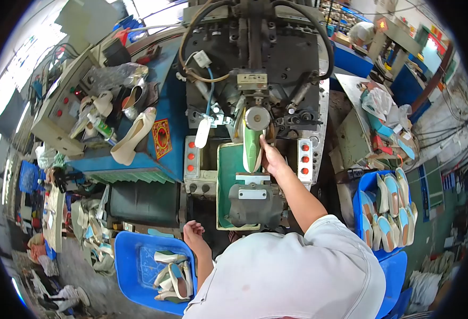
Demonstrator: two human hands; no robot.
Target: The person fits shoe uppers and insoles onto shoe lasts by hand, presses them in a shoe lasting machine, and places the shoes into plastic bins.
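Observation:
A shoe with a green last or sole [252,149] is set in the machine [256,80], under a round metal knob [257,118]. My right hand [271,156] grips the near right side of this shoe, its fingers against the edge. My left hand [194,232] hangs over the right rim of a blue basin [133,250], its fingers curled; whether it holds anything is too small to tell. Several cream shoes [178,279] lie in that basin. Below the shoe is a metal block [252,202] beside a green tray [224,181].
Red buttons [304,159] flank the machine. A blue bench [165,111] at the left bears a cream shoe [134,137]. At the right a blue crate [361,212] is full of shoes. A person [361,33] is in the far background.

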